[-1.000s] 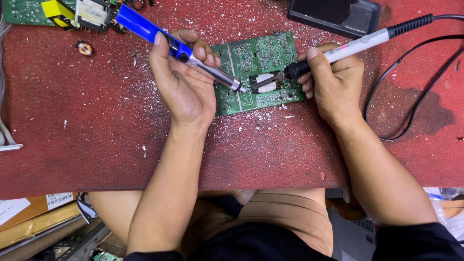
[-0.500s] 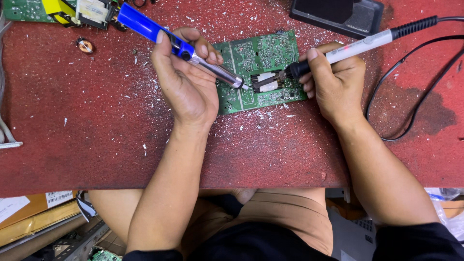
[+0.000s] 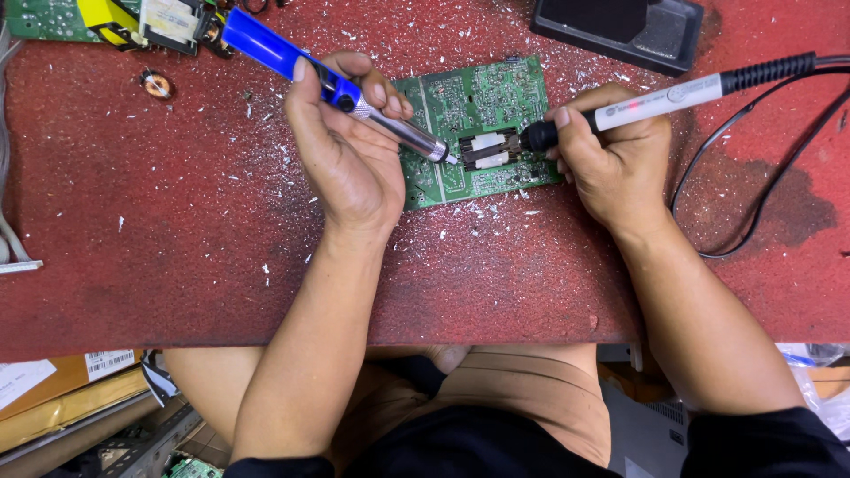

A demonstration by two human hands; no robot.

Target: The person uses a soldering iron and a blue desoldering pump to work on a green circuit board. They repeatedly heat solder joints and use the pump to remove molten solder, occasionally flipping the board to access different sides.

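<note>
My left hand [image 3: 347, 159] grips the pump [image 3: 332, 84]; my right hand [image 3: 613, 159] grips the iron [image 3: 660, 97]. Both tips meet on the board [image 3: 474, 119], mid-bench [image 3: 177, 230]. Black stand [image 3: 620, 31] behind, cable [image 3: 753, 204] right; near edge open.

left hand [image 3: 345, 150] grips a blue desoldering pump [image 3: 328, 84], right hand [image 3: 615, 159] a white soldering iron [image 3: 655, 97] — both tips meet over a green circuit board [image 3: 469, 97] on the red table [image 3: 177, 221].
</note>
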